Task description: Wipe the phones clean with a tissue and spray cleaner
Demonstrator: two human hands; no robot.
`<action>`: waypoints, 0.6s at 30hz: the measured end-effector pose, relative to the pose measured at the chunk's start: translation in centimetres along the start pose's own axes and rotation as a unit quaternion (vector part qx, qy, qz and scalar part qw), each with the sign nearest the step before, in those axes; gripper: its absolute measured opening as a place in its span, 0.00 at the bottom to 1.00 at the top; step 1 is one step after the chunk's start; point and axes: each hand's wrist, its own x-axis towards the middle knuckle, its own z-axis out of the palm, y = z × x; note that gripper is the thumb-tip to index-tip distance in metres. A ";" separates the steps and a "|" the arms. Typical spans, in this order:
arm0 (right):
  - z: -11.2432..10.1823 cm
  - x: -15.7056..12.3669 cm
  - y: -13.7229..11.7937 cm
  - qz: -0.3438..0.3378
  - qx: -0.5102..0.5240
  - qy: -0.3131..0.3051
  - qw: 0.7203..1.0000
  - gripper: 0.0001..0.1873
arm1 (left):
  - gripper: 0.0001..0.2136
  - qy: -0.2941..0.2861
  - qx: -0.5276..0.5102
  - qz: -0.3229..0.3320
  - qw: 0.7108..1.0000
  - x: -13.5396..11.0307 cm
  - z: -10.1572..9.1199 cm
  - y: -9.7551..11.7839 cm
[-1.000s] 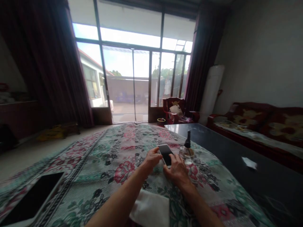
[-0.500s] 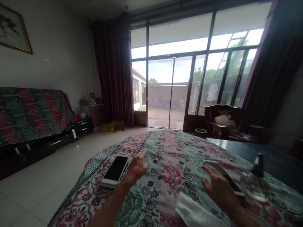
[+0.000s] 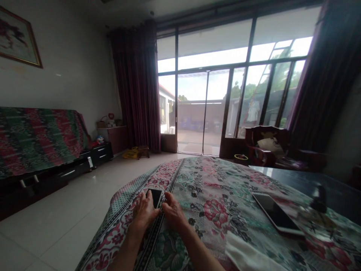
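Note:
Both of my hands are on a white-framed phone (image 3: 156, 196) lying screen-up near the left edge of the floral cloth (image 3: 214, 188). My left hand (image 3: 143, 212) lies over the phone's near left part with fingers curled on it. My right hand (image 3: 172, 211) touches its right edge, fingers bent. A second, larger phone (image 3: 278, 217) lies alone on the cloth at the right, with no hand near it.
A folded white cloth (image 3: 248, 258) lies at the near right. A dark-capped glass bottle (image 3: 318, 203) stands at the far right by the dark tabletop (image 3: 299, 180). A covered sofa (image 3: 36, 135) lines the left wall; glass doors and a wooden chair (image 3: 266, 145) lie beyond.
My right hand has left the larger phone on the right and crossed to the left. Both hands have come together on the small phone, which my left hand was only reaching for.

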 end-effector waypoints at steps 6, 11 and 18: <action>1.4 0.0 0.5 0.021 0.075 0.004 0.997 0.25 | 0.37 -0.002 -0.012 -0.006 1.000 0.5 0.5 -0.3; 1.6 0.1 0.4 0.047 0.134 0.010 0.990 0.25 | 0.33 0.024 0.016 0.000 1.000 0.4 0.4 0.1; -0.7 -0.2 0.5 0.103 0.164 0.067 0.979 0.25 | 0.33 0.038 0.027 0.070 0.996 -0.2 0.5 2.0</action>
